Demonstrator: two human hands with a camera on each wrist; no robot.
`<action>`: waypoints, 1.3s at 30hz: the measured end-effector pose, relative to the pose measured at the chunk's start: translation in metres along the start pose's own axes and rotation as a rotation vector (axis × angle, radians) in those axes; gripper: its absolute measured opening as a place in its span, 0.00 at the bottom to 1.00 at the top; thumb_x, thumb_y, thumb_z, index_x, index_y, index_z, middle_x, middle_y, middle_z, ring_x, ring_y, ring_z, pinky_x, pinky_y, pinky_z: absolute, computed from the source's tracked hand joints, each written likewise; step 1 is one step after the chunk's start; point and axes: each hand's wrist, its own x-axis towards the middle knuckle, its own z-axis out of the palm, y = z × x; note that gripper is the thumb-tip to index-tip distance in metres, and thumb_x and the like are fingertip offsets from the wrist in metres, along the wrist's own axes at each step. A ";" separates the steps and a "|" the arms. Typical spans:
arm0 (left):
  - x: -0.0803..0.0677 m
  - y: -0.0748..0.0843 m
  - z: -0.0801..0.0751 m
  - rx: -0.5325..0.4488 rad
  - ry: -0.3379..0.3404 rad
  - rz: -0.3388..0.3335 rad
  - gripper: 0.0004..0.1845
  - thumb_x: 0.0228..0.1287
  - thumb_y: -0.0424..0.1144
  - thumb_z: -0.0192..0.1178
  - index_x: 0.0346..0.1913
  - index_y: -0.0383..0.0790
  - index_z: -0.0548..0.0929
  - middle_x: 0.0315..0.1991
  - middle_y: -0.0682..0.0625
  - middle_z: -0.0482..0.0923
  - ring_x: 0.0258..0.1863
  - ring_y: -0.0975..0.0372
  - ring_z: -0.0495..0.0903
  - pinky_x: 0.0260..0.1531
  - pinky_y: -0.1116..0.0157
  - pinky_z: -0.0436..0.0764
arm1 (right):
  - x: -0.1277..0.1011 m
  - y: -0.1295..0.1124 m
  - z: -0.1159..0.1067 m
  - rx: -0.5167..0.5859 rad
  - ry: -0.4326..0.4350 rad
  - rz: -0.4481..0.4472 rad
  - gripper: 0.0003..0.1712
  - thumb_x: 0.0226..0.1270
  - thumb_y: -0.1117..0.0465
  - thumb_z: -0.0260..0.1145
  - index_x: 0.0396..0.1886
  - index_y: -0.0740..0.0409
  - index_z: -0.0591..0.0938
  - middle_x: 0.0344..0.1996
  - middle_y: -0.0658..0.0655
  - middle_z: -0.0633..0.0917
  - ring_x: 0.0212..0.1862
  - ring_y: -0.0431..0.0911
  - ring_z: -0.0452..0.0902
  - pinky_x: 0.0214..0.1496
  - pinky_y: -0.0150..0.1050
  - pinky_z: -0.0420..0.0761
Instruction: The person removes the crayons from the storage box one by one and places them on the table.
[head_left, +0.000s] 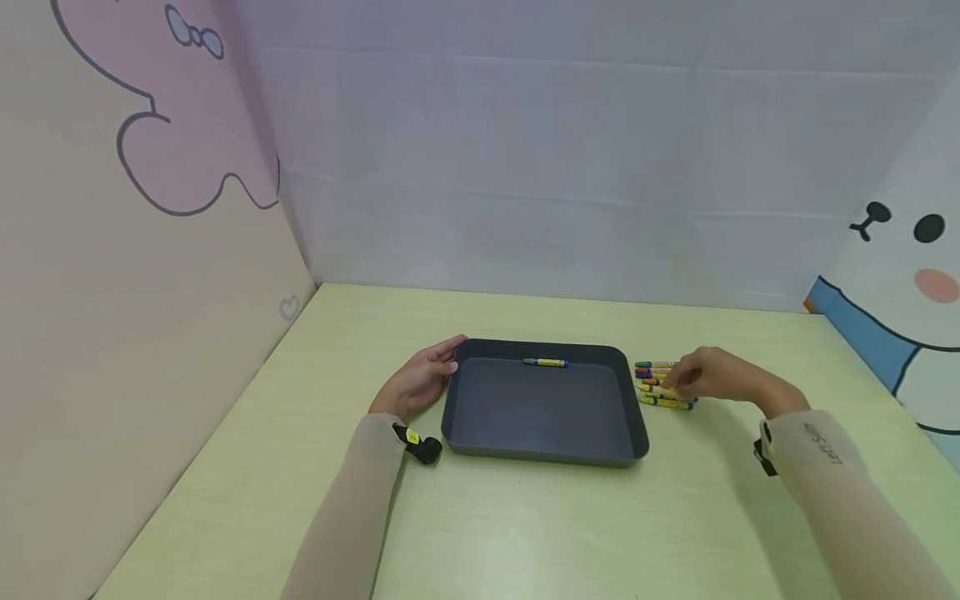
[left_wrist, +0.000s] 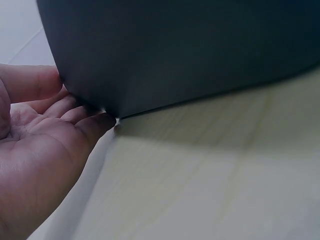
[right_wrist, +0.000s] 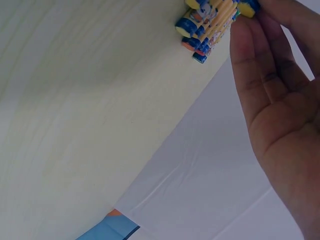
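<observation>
Left hand (head_left: 420,379) is pretty much open, fingers relaxed and resting against the far left corner of the tray (head_left: 480,433); the wrist view shows the fingertips (left_wrist: 97,122) touching the dark wall right where it meets the bench (head_left: 525,525), not wrapped around anything. Right hand (head_left: 708,375) is over on the other side, sitting on the pile of crayons (head_left: 663,400) just right of the tray. From the wrist cam the thumb and fingers (right_wrist: 250,55) close in on the end of one crayon at the top of the bunch, so it looks like a light pinch, though the exact grip is partly cut off at the frame edge. The crayons lie side by side in a loose row, mostly yellow wrappers with blue, red and orange tips, touching each other and close to the tray's right wall but not in it. One crayon (head_left: 545,362) already lies inside the tray, flat along the far wall. Both arms have beige sleeves, and there's a black strap thing (head_left: 422,447) at the left wrist, lying near the tray's front left corner. Cartoon-printed walls all around the bench.
</observation>
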 end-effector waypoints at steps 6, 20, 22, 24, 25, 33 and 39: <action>0.000 -0.001 0.001 -0.008 0.013 0.000 0.34 0.69 0.19 0.42 0.76 0.36 0.50 0.79 0.49 0.35 0.76 0.60 0.36 0.49 0.76 0.69 | -0.002 0.005 0.005 0.076 -0.041 0.025 0.13 0.62 0.68 0.64 0.45 0.67 0.85 0.40 0.61 0.86 0.35 0.45 0.80 0.39 0.42 0.81; 0.000 -0.001 0.000 -0.017 0.006 0.001 0.34 0.69 0.19 0.42 0.76 0.36 0.50 0.79 0.49 0.35 0.76 0.60 0.38 0.47 0.76 0.70 | -0.002 0.013 0.011 0.070 -0.062 0.001 0.11 0.59 0.69 0.66 0.42 0.65 0.87 0.39 0.59 0.87 0.36 0.40 0.80 0.36 0.36 0.80; 0.000 -0.001 0.000 -0.018 0.007 -0.002 0.34 0.69 0.19 0.42 0.76 0.36 0.50 0.79 0.49 0.35 0.76 0.60 0.39 0.47 0.76 0.70 | -0.001 0.013 0.012 0.069 -0.064 -0.004 0.11 0.59 0.69 0.66 0.42 0.65 0.87 0.38 0.58 0.87 0.35 0.39 0.80 0.36 0.35 0.80; 0.000 0.000 0.001 -0.016 0.006 -0.003 0.34 0.69 0.19 0.42 0.76 0.37 0.50 0.79 0.49 0.35 0.76 0.61 0.39 0.47 0.76 0.70 | -0.001 0.013 0.012 0.070 -0.065 -0.003 0.11 0.59 0.69 0.66 0.41 0.65 0.87 0.38 0.58 0.87 0.35 0.39 0.80 0.36 0.35 0.80; 0.000 0.000 0.001 -0.015 0.004 -0.002 0.34 0.69 0.19 0.42 0.76 0.37 0.50 0.79 0.49 0.34 0.75 0.61 0.39 0.47 0.76 0.70 | -0.001 0.013 0.012 0.069 -0.065 -0.004 0.11 0.59 0.69 0.66 0.41 0.65 0.87 0.38 0.58 0.87 0.35 0.39 0.80 0.36 0.35 0.80; 0.000 -0.001 0.001 -0.006 0.007 -0.003 0.34 0.69 0.19 0.43 0.76 0.37 0.51 0.79 0.49 0.33 0.76 0.61 0.36 0.48 0.76 0.69 | -0.001 0.011 0.013 0.069 -0.060 0.014 0.10 0.58 0.70 0.67 0.40 0.65 0.87 0.37 0.57 0.87 0.35 0.40 0.79 0.36 0.37 0.80; 0.001 -0.002 0.000 -0.008 0.002 -0.001 0.34 0.69 0.19 0.42 0.76 0.37 0.51 0.79 0.49 0.35 0.74 0.60 0.42 0.47 0.75 0.69 | 0.000 0.014 0.016 0.031 -0.043 0.041 0.09 0.56 0.68 0.69 0.39 0.61 0.88 0.35 0.54 0.87 0.34 0.39 0.78 0.35 0.35 0.78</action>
